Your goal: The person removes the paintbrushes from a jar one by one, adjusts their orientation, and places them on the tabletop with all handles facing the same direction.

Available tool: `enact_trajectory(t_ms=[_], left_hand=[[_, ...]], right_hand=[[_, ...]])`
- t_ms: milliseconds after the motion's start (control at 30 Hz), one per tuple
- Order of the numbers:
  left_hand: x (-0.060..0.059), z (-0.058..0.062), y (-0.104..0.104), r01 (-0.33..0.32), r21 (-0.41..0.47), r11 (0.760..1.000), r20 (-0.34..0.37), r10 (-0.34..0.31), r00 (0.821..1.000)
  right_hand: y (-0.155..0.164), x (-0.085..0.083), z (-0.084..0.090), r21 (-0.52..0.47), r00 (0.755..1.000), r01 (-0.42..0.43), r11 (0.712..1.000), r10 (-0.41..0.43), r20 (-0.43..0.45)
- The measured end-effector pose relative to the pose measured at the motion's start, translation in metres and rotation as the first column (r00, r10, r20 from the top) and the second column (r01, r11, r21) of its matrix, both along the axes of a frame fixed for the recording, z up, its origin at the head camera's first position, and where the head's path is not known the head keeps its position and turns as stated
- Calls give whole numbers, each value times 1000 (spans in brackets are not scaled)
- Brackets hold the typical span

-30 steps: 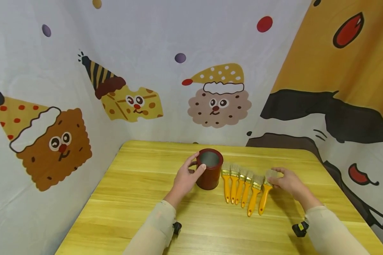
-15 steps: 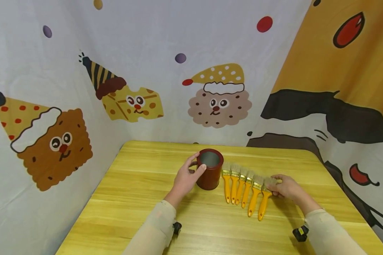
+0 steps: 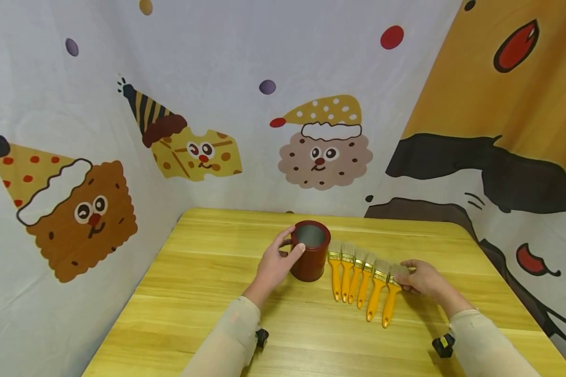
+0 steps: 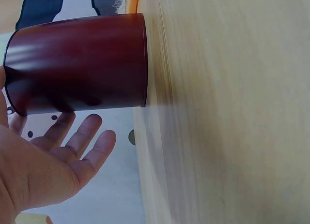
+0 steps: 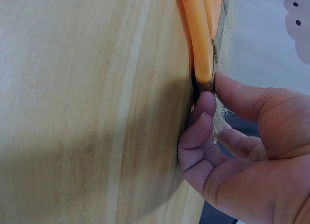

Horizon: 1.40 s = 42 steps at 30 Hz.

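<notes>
My left hand (image 3: 277,263) holds a dark red, open-topped can (image 3: 308,264) near its rim, with the thumb on the near side. The can stands upright on the table. In the left wrist view, several fingers (image 4: 89,137) of that hand spread below the can (image 4: 77,64). My right hand (image 3: 424,277) pinches the rightmost paintbrush (image 3: 389,309) by its metal band, between thumb and fingertips. That paintbrush (image 5: 199,35) has an orange handle and lies at the end of a row of similar paintbrushes (image 3: 361,277), all with pale bristles pointing away from me.
The wooden table (image 3: 193,314) has a back edge close to a white cartoon-printed cloth (image 3: 245,104). The row of brushes begins right beside the can. A small black device (image 3: 443,345) sits at the right wrist.
My right hand has drawn the rightmost brush slightly towards me, and its bristle end now lies closer to the neighbouring brush. The left hand and the can have stayed put.
</notes>
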<state>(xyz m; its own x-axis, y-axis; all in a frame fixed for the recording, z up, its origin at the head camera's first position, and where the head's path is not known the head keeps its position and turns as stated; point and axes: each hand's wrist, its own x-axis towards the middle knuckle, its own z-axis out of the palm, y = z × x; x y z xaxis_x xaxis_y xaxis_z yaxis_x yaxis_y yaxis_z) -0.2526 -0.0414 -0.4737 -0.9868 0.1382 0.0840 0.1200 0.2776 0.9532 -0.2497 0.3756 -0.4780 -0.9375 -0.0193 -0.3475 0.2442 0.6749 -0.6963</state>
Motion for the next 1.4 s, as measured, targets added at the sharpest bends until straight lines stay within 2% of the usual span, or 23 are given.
enact_trajectory(t_ms=[800,1400], left_hand=[[0,-3,1,-3,8,1000,11,3,1000],[1,-2,1,-1,22,1000,8,1,1000]], right_hand=[[0,1,-3,29,1000,-17,999,18,-9],[-1,2,-2,11,1000,-4,1000,4,2]])
